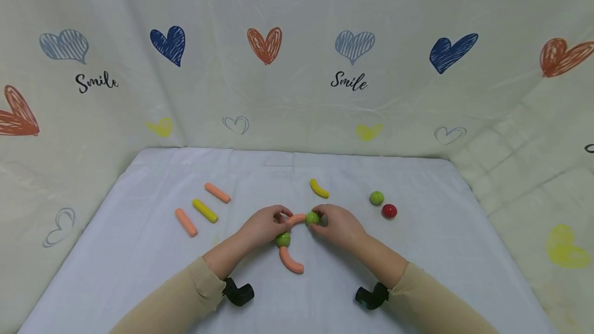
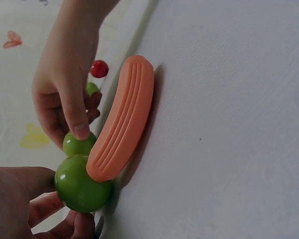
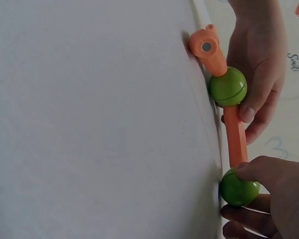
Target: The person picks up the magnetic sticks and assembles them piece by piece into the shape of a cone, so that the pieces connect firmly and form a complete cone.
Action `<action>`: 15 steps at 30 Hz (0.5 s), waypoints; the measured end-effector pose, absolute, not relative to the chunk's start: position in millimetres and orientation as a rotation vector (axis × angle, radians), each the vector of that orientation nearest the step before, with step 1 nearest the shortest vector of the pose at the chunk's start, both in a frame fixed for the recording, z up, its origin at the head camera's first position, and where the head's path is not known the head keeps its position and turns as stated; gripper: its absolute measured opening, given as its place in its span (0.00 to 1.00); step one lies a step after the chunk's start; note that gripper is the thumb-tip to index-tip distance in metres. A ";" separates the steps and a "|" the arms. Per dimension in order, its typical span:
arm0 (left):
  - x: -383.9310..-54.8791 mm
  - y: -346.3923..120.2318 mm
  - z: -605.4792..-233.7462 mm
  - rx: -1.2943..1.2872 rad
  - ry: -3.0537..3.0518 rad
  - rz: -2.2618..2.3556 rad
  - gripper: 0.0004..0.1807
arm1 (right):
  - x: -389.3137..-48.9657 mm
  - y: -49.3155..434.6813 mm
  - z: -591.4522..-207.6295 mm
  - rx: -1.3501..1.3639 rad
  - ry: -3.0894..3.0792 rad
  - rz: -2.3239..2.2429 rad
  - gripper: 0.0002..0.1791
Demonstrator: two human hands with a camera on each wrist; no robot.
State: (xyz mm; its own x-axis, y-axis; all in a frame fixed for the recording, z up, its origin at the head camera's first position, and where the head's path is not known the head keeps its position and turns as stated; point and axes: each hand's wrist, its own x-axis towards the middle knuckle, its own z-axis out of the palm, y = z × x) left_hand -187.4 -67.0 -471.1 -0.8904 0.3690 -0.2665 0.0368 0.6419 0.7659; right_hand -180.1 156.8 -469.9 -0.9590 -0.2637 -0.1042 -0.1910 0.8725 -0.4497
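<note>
Two curved orange magnetic sticks and two green balls are joined in a chain. My left hand (image 1: 266,228) pinches the upper curved orange stick (image 3: 235,137) beside the lower green ball (image 1: 283,239). At that stick's other end, my right hand (image 1: 342,224) pinches the other green ball (image 1: 313,218) between thumb and fingers. From the lower ball the second curved orange stick (image 1: 291,261) reaches toward the near side; a grey round magnet shows in its free end in the right wrist view.
On the left lie straight orange sticks (image 1: 186,222) and a straight yellow stick (image 1: 205,211). A curved yellow stick (image 1: 319,188) lies beyond the hands. To the right are a loose green ball (image 1: 377,198) and a red ball (image 1: 389,211). Black wrist mounts (image 1: 238,293) sit below both forearms.
</note>
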 end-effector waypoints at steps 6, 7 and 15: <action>-189.1 -65.4 -472.7 0.329 2.488 1.109 0.15 | -181.0 157.6 -470.1 -0.380 2.879 -0.688 0.21; -189.5 -65.1 -473.1 0.333 2.491 1.105 0.15 | -180.7 157.8 -470.2 -0.389 2.881 -0.690 0.21; -196.6 -61.7 -475.7 0.346 2.477 1.090 0.13 | -180.0 159.9 -469.8 -0.436 2.885 -0.715 0.21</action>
